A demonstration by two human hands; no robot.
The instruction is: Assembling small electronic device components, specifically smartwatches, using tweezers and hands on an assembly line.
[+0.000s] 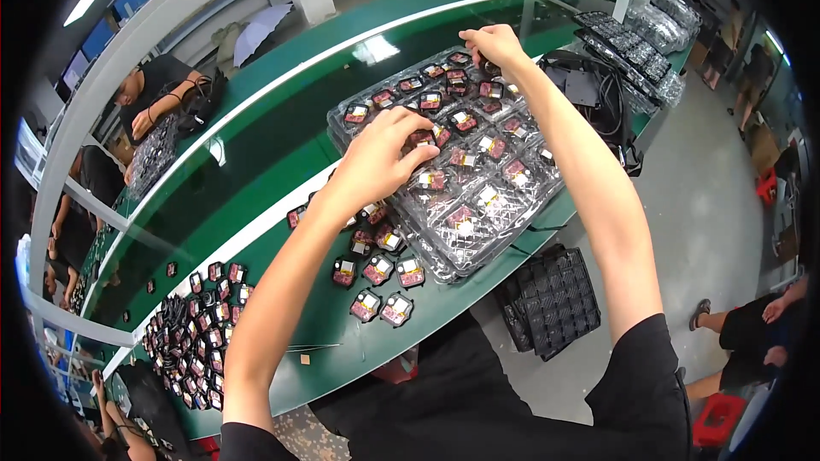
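A clear plastic blister tray (453, 265) lies tilted on the green bench, its pockets holding several small black parts with red-and-white labels. My left hand (384, 154) reaches over the tray's left side, thumb and fingers curled round one small black labelled part (422, 140). At the tray's far edge is my right hand (497, 44), its fingers bent and closed. Something dark shows just under its palm, but whether the fingers grip it is hidden. More loose labelled parts (377, 270) lie beside the tray, close to my left forearm.
A large heap of similar parts (192, 341) covers the bench at left. Tweezers (316, 347) lie near its front edge. Black trays (555, 299) are stacked below at right; a black bag (589, 90) and wrapped trays (628, 51) stand beyond. A co-worker (162, 94) sits across the bench.
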